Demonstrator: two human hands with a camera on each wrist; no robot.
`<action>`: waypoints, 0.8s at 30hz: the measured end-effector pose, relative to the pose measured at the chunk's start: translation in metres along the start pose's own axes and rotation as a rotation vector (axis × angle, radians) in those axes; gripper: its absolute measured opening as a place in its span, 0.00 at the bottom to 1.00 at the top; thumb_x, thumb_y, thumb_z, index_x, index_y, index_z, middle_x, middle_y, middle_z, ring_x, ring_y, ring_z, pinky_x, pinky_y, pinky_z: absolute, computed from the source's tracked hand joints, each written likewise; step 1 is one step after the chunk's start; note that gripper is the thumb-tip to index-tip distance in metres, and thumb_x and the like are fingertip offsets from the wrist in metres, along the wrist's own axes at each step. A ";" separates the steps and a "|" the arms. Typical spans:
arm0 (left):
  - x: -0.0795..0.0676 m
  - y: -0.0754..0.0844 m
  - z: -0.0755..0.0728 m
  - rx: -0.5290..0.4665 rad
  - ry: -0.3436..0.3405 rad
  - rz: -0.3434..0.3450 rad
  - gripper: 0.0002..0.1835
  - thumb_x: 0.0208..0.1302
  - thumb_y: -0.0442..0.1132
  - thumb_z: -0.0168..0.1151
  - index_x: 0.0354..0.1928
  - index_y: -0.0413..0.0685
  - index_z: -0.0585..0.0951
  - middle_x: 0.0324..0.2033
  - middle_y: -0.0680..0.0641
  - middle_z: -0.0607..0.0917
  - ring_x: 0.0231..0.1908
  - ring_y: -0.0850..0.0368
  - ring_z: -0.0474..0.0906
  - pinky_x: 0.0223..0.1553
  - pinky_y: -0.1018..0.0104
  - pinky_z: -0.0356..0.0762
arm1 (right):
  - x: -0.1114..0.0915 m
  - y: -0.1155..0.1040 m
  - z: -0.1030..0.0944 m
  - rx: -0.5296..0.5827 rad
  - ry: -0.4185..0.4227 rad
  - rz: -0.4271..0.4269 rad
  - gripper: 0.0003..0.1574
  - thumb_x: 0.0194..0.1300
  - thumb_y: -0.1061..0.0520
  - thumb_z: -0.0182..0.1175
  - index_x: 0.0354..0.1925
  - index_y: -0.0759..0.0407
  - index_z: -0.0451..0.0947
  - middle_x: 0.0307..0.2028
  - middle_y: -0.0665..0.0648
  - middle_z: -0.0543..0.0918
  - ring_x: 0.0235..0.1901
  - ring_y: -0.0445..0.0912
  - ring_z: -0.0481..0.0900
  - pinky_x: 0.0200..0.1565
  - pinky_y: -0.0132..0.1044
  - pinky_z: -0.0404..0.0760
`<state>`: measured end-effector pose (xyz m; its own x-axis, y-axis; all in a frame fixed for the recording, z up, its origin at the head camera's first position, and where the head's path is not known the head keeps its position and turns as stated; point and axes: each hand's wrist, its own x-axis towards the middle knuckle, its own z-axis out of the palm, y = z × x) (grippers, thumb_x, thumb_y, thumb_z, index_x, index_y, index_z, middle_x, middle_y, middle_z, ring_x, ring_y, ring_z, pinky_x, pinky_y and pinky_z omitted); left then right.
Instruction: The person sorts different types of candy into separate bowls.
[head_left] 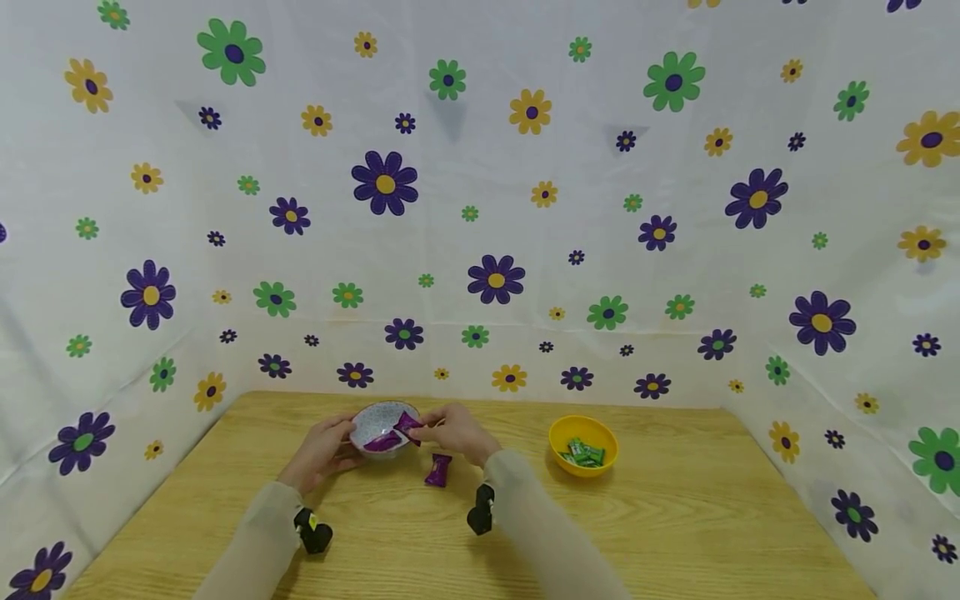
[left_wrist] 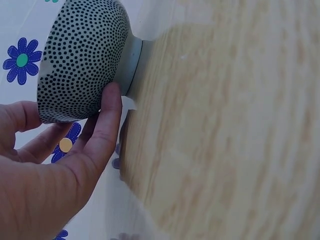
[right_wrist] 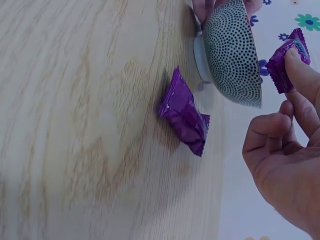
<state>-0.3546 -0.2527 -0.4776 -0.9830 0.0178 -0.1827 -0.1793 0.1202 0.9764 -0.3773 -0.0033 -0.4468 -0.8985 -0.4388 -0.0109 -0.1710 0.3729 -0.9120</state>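
A speckled bowl (head_left: 369, 421), white with dark dots outside, stands on the table at the left. My left hand (head_left: 321, 454) grips its near-left side, one digit at the rim and another low by the foot (left_wrist: 131, 67). At least one purple-wrapped candy (head_left: 382, 442) lies inside it. Between thumb and finger my right hand (head_left: 457, 432) pinches another purple-wrapped candy (right_wrist: 287, 62) over the bowl's right rim. A third purple candy (head_left: 438, 470) rests on the table just right of the bowl, below the right hand.
To the right stands a yellow bowl (head_left: 558, 458) with several green-wrapped candies (head_left: 583, 452) in it. The wood-grain table (head_left: 675, 517) ends at the back against a white flower-print cloth (head_left: 480, 167), which also hangs at both sides.
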 end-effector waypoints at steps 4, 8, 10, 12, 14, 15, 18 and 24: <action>-0.002 0.000 -0.001 -0.011 -0.004 -0.002 0.29 0.78 0.42 0.38 0.74 0.35 0.55 0.65 0.30 0.66 0.49 0.50 0.78 0.51 0.56 0.82 | 0.003 -0.003 0.006 0.013 0.022 0.005 0.14 0.62 0.52 0.68 0.42 0.59 0.85 0.38 0.51 0.81 0.34 0.42 0.71 0.33 0.31 0.73; -0.003 0.001 -0.002 -0.025 -0.020 0.006 0.29 0.78 0.42 0.38 0.74 0.33 0.54 0.64 0.29 0.67 0.46 0.52 0.79 0.50 0.56 0.82 | 0.004 -0.006 0.010 0.061 0.041 0.007 0.13 0.62 0.52 0.68 0.41 0.60 0.85 0.37 0.52 0.80 0.33 0.42 0.70 0.32 0.32 0.71; -0.003 0.000 -0.002 -0.027 -0.021 0.007 0.29 0.78 0.42 0.39 0.74 0.33 0.54 0.63 0.29 0.68 0.44 0.53 0.80 0.50 0.56 0.82 | 0.004 -0.008 0.013 0.078 0.053 0.003 0.14 0.62 0.52 0.68 0.42 0.61 0.84 0.36 0.52 0.80 0.33 0.41 0.69 0.31 0.31 0.71; -0.002 -0.001 -0.002 -0.027 -0.020 0.006 0.29 0.78 0.42 0.39 0.74 0.33 0.54 0.63 0.29 0.68 0.43 0.54 0.80 0.50 0.56 0.82 | 0.005 -0.010 0.016 0.085 0.070 -0.010 0.15 0.62 0.53 0.68 0.42 0.62 0.85 0.36 0.52 0.79 0.32 0.41 0.69 0.30 0.31 0.71; -0.001 -0.002 -0.002 -0.030 -0.014 0.001 0.29 0.78 0.43 0.39 0.74 0.34 0.54 0.62 0.30 0.68 0.43 0.54 0.80 0.50 0.56 0.82 | 0.006 -0.013 0.020 0.087 0.083 -0.010 0.15 0.61 0.54 0.69 0.42 0.63 0.85 0.34 0.52 0.78 0.31 0.41 0.68 0.28 0.30 0.70; 0.000 -0.003 -0.002 -0.030 -0.009 -0.002 0.29 0.78 0.43 0.39 0.74 0.35 0.55 0.62 0.30 0.68 0.43 0.54 0.80 0.49 0.56 0.82 | 0.007 -0.013 0.022 0.087 0.089 -0.011 0.15 0.61 0.54 0.69 0.42 0.63 0.85 0.34 0.51 0.78 0.30 0.41 0.68 0.28 0.30 0.69; 0.000 -0.003 -0.002 -0.029 -0.004 -0.005 0.29 0.78 0.43 0.39 0.74 0.36 0.55 0.64 0.30 0.67 0.43 0.54 0.80 0.50 0.56 0.82 | 0.010 -0.014 0.027 0.075 0.117 0.001 0.14 0.61 0.54 0.69 0.41 0.62 0.85 0.32 0.50 0.76 0.30 0.40 0.67 0.27 0.28 0.67; 0.000 -0.002 -0.001 -0.019 0.000 -0.005 0.29 0.78 0.44 0.40 0.74 0.36 0.55 0.63 0.30 0.68 0.44 0.53 0.80 0.51 0.55 0.82 | 0.012 -0.010 0.030 0.074 0.120 -0.001 0.10 0.61 0.56 0.69 0.38 0.61 0.86 0.33 0.49 0.78 0.34 0.40 0.68 0.30 0.27 0.68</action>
<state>-0.3540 -0.2540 -0.4789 -0.9821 0.0170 -0.1874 -0.1848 0.1019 0.9775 -0.3743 -0.0363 -0.4504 -0.9409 -0.3369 0.0355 -0.1461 0.3090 -0.9398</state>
